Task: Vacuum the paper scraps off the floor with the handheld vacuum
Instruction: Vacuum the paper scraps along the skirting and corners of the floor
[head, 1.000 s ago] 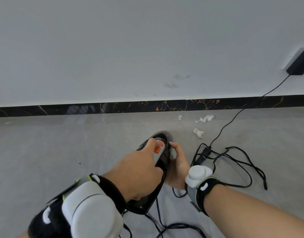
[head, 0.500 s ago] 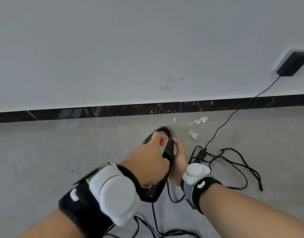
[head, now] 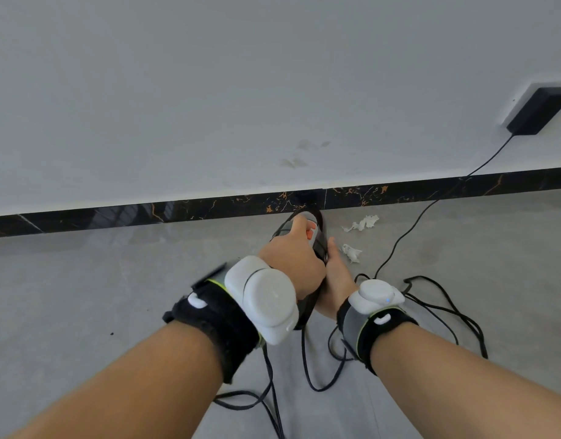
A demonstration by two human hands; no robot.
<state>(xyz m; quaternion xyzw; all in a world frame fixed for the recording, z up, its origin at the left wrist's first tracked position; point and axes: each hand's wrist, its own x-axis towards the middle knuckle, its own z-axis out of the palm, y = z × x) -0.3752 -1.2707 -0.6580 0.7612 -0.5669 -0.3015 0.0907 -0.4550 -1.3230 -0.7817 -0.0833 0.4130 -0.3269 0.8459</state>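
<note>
My left hand grips the handle of the black handheld vacuum, thumb beside its orange switch. My right hand holds the vacuum's right side from below. The vacuum's nose reaches the black skirting, and its tip is hidden behind my left hand. A long white paper scrap lies just right of the nose by the wall. A smaller scrap lies beside my right thumb.
A grey tiled floor meets a white wall with a black marbled skirting. A black power adapter sits in a wall socket at the upper right. Its black cable loops loosely over the floor to the right and under my wrists.
Both hands have pushed the vacuum forward to the skirting. The small scrap that lay by the wall ahead of the nose is no longer visible.
</note>
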